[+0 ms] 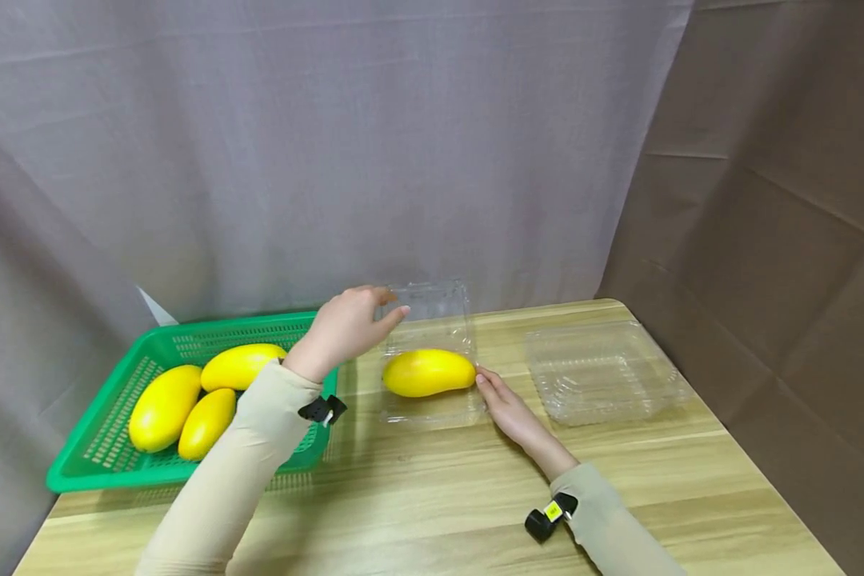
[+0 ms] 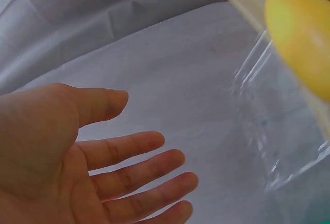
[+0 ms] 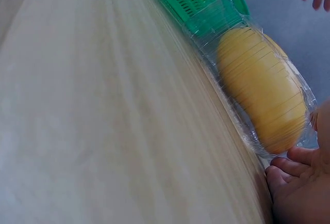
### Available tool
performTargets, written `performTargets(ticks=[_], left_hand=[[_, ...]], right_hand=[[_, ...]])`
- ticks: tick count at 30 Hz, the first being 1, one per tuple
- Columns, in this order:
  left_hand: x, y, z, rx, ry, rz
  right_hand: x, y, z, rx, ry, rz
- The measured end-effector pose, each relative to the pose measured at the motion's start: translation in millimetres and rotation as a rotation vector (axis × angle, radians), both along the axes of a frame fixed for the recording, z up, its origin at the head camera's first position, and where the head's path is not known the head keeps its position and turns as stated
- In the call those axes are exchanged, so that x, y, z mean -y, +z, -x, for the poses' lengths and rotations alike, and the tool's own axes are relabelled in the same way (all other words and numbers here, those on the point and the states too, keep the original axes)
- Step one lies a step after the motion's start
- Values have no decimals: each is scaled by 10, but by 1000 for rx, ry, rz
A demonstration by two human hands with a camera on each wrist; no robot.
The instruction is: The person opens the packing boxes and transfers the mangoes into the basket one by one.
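A yellow mango point(image 1: 429, 373) lies lengthwise in the base of a clear plastic clamshell box point(image 1: 432, 416). The box's lid point(image 1: 432, 302) stands raised at the back. My left hand point(image 1: 349, 324) is in the air at the lid's left side, and in the left wrist view its fingers point(image 2: 139, 177) are spread loosely, holding nothing. At the box's right end, my right hand point(image 1: 507, 408) pinches the rim beside the mango's tip. The right wrist view shows its fingertips point(image 3: 289, 167) low against the clear end wall.
A green basket point(image 1: 86, 472) with several mangoes point(image 1: 166, 408) stands on the left, partly behind my left forearm. Another clear plastic container point(image 1: 605, 372) sits open at the right of the wooden table point(image 1: 418, 512). Grey curtains point(image 1: 403, 160) hang behind.
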State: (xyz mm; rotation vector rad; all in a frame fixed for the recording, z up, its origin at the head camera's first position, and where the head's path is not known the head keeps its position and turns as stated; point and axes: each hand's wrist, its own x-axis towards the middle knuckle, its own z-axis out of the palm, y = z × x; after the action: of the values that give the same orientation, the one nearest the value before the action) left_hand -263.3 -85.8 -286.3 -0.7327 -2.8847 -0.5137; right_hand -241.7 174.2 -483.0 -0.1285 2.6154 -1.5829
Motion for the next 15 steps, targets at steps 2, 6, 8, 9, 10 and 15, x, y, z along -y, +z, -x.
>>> performTargets(ticks=[2,6,8,9,10,15], left_hand=[[-88,-56,58,16,-12,6],[-238,-178,150,39,-21,9],[-302,-236,186,54,-27,10],[-331,-269,208,59,-29,15],[-357,-304,231,65,-28,23],[-433,-482,340,122,-43,51]], right_hand=[[-9,0,1,-1,-3,-9],[-26,-1,12,1,-3,-28],[-33,4,11,3,-5,-32],[-36,8,10,2,-5,-31],[-35,12,7,4,-6,-28],[-35,17,0,3,-10,-16]])
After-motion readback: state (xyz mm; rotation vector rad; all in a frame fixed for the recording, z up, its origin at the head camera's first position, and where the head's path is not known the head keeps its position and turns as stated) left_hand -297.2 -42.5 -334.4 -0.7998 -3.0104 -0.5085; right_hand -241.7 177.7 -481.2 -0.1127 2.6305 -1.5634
